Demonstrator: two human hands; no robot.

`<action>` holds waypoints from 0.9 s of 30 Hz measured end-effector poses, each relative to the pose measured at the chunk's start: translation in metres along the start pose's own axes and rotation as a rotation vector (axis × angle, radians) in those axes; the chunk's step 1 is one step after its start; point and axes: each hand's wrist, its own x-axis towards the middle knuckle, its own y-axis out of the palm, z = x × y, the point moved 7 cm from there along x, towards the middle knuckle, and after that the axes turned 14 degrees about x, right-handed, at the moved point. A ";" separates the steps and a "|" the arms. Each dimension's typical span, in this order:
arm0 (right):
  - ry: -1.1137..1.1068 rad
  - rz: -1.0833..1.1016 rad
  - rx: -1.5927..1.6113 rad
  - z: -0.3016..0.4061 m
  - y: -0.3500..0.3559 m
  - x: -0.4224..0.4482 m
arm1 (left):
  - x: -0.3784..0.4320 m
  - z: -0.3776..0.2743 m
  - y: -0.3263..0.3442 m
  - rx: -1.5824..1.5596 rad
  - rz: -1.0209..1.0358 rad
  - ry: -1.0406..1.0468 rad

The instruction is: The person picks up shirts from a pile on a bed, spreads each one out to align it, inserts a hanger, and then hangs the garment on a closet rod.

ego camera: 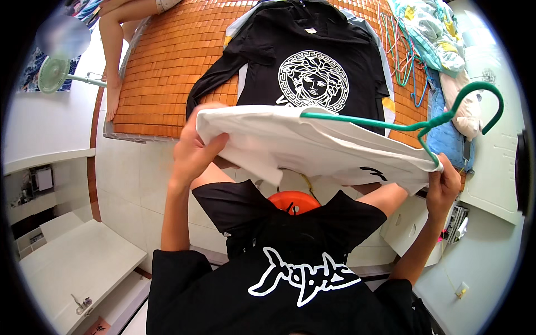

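Observation:
A white garment (259, 134) is stretched between my hands, above my lap. My left hand (194, 146) grips its left end, thumb on the near side. At the other end my right hand (446, 182) pinches the cloth where one arm of a green clothes hanger (427, 124) meets the fabric. The hanger's hook points up and to the right, and its other arm runs into the garment, partly hidden. Beyond, a black long-sleeved top (261, 63) with a white round face print lies spread out, its lower edge behind the white cloth.
The bed carries an orange-brown tile mat (167, 75). Several loose hangers (404, 63) lie at its right beside crumpled bedding (435, 33). Another person's leg (111, 58) hangs over the left edge, near a green fan (54, 75). An orange-red stool (293, 199) shows between my legs.

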 end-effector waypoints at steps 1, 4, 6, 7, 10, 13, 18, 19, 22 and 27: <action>-0.006 -0.015 0.000 -0.001 -0.003 0.001 | -0.007 0.013 0.003 -0.048 0.028 -0.159; 0.053 -0.023 -0.035 -0.005 -0.020 -0.003 | -0.012 0.037 0.016 -0.120 0.082 -0.371; 0.014 -0.029 -0.074 -0.006 -0.020 -0.001 | -0.014 0.057 -0.002 -0.014 -0.023 -0.339; 0.044 -0.052 -0.039 -0.005 -0.027 -0.003 | -0.014 0.065 -0.013 0.067 -0.121 -0.273; 0.067 -0.142 -0.039 -0.012 -0.034 -0.009 | -0.017 0.066 -0.036 0.038 -0.277 -0.289; 0.074 -0.114 -0.050 -0.015 -0.032 -0.011 | -0.029 0.081 -0.032 0.284 -0.272 -0.237; 0.071 -0.014 0.039 -0.025 -0.031 -0.018 | -0.052 0.083 -0.068 0.250 -0.442 -0.321; 0.165 0.009 0.089 -0.036 -0.026 -0.021 | -0.056 0.068 -0.069 0.298 -0.505 -0.256; 0.229 0.030 0.043 -0.040 -0.014 -0.024 | -0.073 0.060 -0.064 0.386 -0.520 -0.242; 0.167 -0.041 -0.063 -0.028 -0.022 -0.019 | -0.076 0.029 -0.093 0.636 -0.658 -0.187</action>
